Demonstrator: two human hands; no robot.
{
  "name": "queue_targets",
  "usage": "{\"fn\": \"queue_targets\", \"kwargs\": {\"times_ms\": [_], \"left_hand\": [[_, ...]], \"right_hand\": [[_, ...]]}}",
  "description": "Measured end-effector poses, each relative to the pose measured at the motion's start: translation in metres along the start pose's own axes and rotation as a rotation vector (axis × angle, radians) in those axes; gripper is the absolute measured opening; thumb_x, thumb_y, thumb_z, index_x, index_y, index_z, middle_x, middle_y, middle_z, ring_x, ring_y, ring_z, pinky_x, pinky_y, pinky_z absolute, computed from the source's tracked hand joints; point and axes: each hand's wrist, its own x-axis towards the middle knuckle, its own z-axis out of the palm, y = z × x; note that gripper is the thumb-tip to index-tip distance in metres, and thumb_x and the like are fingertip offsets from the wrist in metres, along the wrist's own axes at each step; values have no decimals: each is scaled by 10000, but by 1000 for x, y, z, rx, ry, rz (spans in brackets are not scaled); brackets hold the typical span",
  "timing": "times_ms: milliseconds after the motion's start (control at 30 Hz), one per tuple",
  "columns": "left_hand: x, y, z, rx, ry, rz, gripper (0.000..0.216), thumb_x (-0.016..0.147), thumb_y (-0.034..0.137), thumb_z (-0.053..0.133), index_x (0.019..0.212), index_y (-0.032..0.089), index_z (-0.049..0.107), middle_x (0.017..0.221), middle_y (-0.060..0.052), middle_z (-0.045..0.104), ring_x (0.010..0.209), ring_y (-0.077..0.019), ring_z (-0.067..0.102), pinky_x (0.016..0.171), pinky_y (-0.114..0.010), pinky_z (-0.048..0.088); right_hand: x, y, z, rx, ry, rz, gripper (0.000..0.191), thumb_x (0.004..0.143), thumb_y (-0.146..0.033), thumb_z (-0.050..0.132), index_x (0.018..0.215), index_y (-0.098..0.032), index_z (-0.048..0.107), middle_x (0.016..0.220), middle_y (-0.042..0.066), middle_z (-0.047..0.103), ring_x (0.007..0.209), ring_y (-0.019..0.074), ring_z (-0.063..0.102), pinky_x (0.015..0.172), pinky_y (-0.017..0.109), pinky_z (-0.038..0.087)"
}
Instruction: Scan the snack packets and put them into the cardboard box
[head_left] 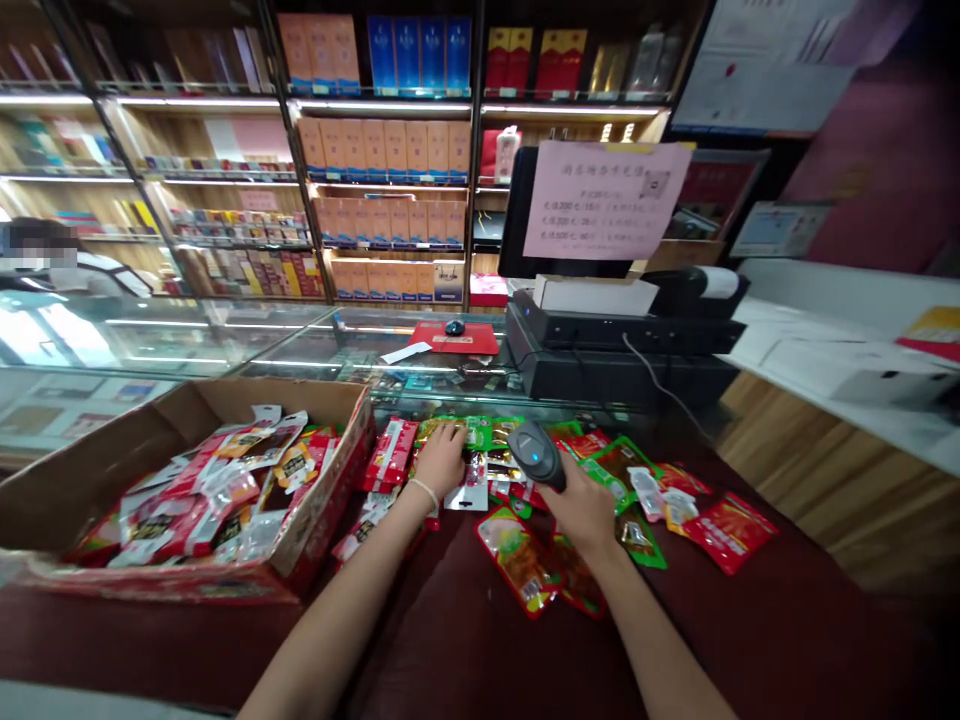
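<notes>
My right hand is wrapped around a dark barcode scanner with a small blue light on top. It is held over the snack packets at the middle of the dark red counter surface. My left hand, a light band on its wrist, rests with fingers stretched out over a green-and-yellow packet at the back of the pile. A red-and-white packet lies just left of it. Closer to me, a red-edged clear packet lies flat. A red packet is at the far right of the spread.
At left stands an open cardboard box full of packets. Behind the counter's glass are a monitor with a pink notice, a black cash drawer and a mouse on a red mat. Stocked shelves line the back; a person is at far left.
</notes>
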Motion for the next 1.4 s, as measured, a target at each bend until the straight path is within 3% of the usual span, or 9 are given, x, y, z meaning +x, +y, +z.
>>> {"fn": "queue_targets", "kwargs": {"times_ms": [133, 333, 433, 567, 733, 833, 967, 1200, 1400], "left_hand": [[20, -9, 14, 101, -81, -126, 646, 757, 143, 519, 1397, 158, 431, 1417, -166, 450, 1304, -351, 378, 1074, -514, 286], [26, -20, 14, 66, -71, -96, 517, 805, 121, 466, 1314, 185, 531, 1227, -141, 611, 1145, -292, 520, 967, -449, 401], [18, -22, 14, -20, 55, -19, 480, 819, 56, 420, 1243, 209, 584, 1180, -103, 647, 1105, -248, 558, 954, -401, 423], [6, -15, 8, -292, 330, 55, 434, 849, 94, 461, 1251, 218, 569, 1217, -76, 641, 1102, -212, 586, 971, -348, 430], [-3, -3, -6, -727, 620, -332, 245, 869, 369, 556, 980, 177, 662, 896, -66, 705, 816, -205, 650, 764, -312, 496], [-13, -7, -7, -1049, 630, -495, 330, 819, 444, 604, 947, 144, 653, 882, -65, 699, 799, -201, 645, 721, -300, 501], [-27, -17, 1, -1317, 616, -560, 376, 773, 439, 655, 998, 137, 654, 962, -72, 701, 859, -202, 646, 783, -317, 498], [-29, -24, 12, -1534, 563, -503, 352, 752, 359, 692, 1015, 132, 633, 1061, -90, 686, 963, -203, 636, 905, -347, 462], [-29, -27, 17, -1501, 613, -479, 334, 767, 348, 669, 1025, 158, 574, 1045, -68, 675, 937, -170, 643, 889, -341, 478]], "right_hand": [[1, 3, 1, 19, 26, -24, 434, 776, -388, 601, 1168, -202, 609, 846, 53, 731, 717, 220, 674, 606, 277, 409], [0, 0, 0, 27, 29, -45, 400, 781, -373, 601, 1135, -187, 617, 823, 56, 732, 714, 224, 680, 609, 275, 417], [0, -2, -1, 25, 33, -45, 394, 787, -368, 591, 1133, -183, 617, 817, 57, 733, 708, 226, 680, 603, 277, 417], [-1, -2, -2, 33, 73, -31, 386, 787, -393, 588, 1109, -184, 631, 795, 58, 731, 692, 225, 676, 588, 275, 412], [-5, -5, -4, 44, 118, -48, 397, 789, -404, 589, 1109, -174, 630, 781, 66, 728, 682, 224, 672, 582, 273, 406], [-8, -11, -4, 52, 103, -89, 394, 794, -414, 583, 1100, -170, 628, 776, 66, 726, 671, 224, 669, 575, 276, 401], [-14, -22, -3, 75, 43, -156, 385, 792, -404, 583, 1098, -174, 624, 793, 58, 726, 669, 220, 671, 593, 280, 411], [-23, -35, 0, 140, -23, -271, 379, 789, -356, 580, 1122, -177, 605, 850, 63, 735, 699, 213, 676, 610, 275, 424], [-24, -37, -1, 133, -161, -314, 438, 790, -363, 608, 1188, -183, 570, 904, 67, 736, 704, 215, 675, 606, 277, 398]]}}
